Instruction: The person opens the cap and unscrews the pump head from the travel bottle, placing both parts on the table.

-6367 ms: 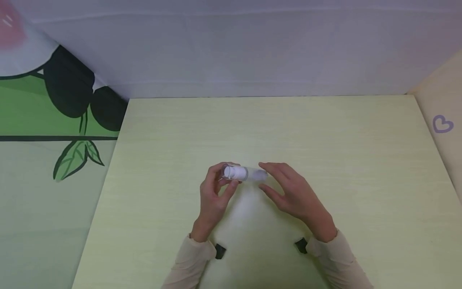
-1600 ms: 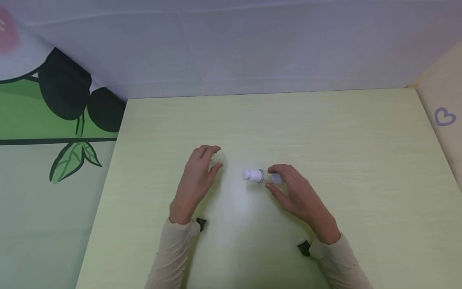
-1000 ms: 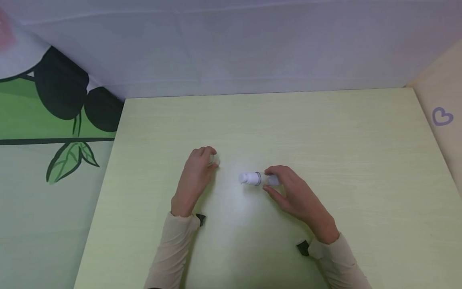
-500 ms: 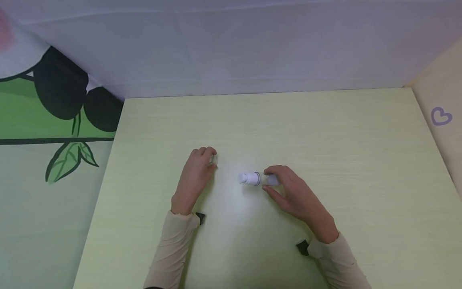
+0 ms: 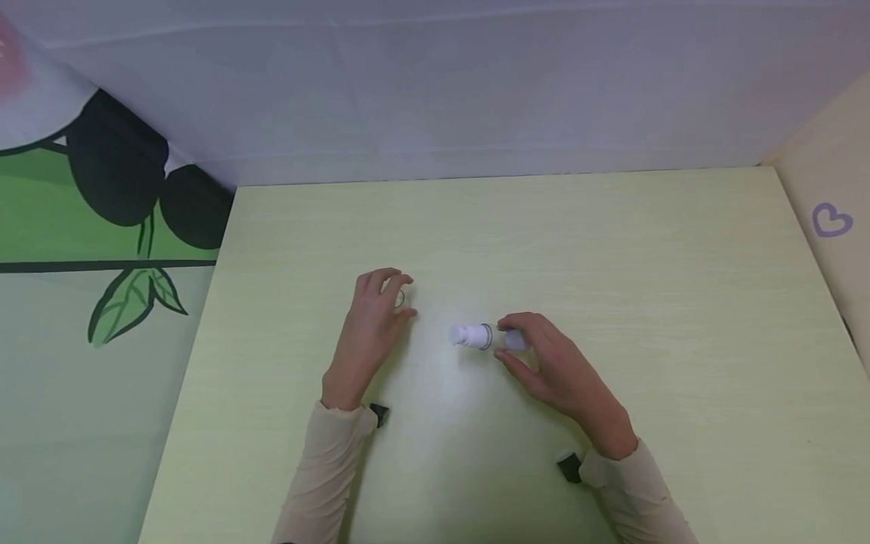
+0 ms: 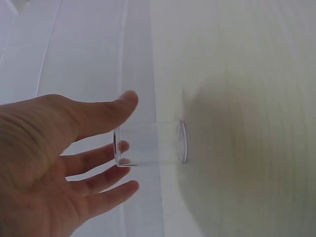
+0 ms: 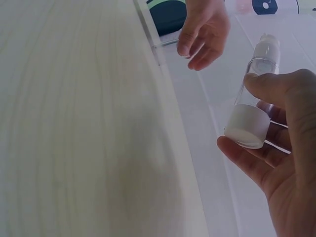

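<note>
A small clear cylindrical cap stands on the table in the left wrist view. My left hand is around it, with thumb and fingers spread apart and a gap between the thumb and the cap's side. In the head view the hand partly hides the cap. My right hand grips a pump bottle by its clear body, held tilted above the table with the white pump end pointing left. The bottle's white base shows in the right wrist view, between thumb and fingers.
The pale wooden table spreads around both hands. A whitish cloth wall rises behind its far edge. To the left hangs a printed green-and-black panel; a side wall with a purple heart is at the right.
Earlier both hands were at the bottle, the cap around its pump. The cap came off and went left onto the table. In the last half second my left fingers spread from it.
</note>
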`<state>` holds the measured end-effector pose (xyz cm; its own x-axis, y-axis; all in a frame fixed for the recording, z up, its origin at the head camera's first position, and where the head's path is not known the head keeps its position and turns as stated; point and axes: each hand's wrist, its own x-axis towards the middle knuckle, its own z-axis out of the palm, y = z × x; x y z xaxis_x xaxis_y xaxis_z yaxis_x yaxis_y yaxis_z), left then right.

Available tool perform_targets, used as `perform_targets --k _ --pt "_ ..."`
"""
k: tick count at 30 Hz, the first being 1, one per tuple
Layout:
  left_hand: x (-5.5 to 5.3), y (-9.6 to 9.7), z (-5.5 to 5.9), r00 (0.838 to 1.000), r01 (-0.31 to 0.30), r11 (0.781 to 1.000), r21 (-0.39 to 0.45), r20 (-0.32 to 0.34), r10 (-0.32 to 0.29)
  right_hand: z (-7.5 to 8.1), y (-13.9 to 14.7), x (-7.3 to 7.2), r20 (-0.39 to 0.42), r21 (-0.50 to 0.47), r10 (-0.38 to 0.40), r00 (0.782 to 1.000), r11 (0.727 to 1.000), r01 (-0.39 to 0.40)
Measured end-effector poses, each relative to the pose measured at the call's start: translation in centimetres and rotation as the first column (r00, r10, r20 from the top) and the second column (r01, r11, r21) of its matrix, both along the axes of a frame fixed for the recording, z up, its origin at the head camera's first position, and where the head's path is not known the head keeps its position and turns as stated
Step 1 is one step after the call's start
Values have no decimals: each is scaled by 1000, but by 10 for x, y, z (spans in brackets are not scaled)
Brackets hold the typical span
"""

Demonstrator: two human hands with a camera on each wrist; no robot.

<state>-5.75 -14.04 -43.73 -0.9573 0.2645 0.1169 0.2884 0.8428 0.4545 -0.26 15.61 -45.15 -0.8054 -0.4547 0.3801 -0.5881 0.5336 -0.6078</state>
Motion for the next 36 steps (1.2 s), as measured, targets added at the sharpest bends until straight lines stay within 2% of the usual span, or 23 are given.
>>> perform_targets --k 4,7,12,16,20,24,29,36 --pt "2 3 2 996 33 998 49 -81 -29 0 1 -1 10 -8 4 1000 1000 -4" --pt "3 6 2 984 95 991 98 -158 -79 1 1 -2 13 -8 7 1000 1000 -7" --pt "2 12 1 941 240 961 136 -278 -196 2 1 -5 8 0 9 1000 1000 -9" --pt "3 16 2 912 316 939 132 -314 -263 3 1 -7 2 3 13 1000 1000 -13" --pt "4 21 5 899 363 922 137 -309 -309 2 1 -9 3 6 14 1000 1000 -14" --pt "7 25 6 893 407 895 184 -286 -347 2 1 -9 1 1 17 1000 1000 -17" --pt "11 31 6 899 428 862 271 -228 -374 3 0 -9 6 -5 28 1000 1000 -28" --pt "15 36 8 904 426 846 322 -175 -389 4 -3 -8 16 -12 45 999 999 -45"
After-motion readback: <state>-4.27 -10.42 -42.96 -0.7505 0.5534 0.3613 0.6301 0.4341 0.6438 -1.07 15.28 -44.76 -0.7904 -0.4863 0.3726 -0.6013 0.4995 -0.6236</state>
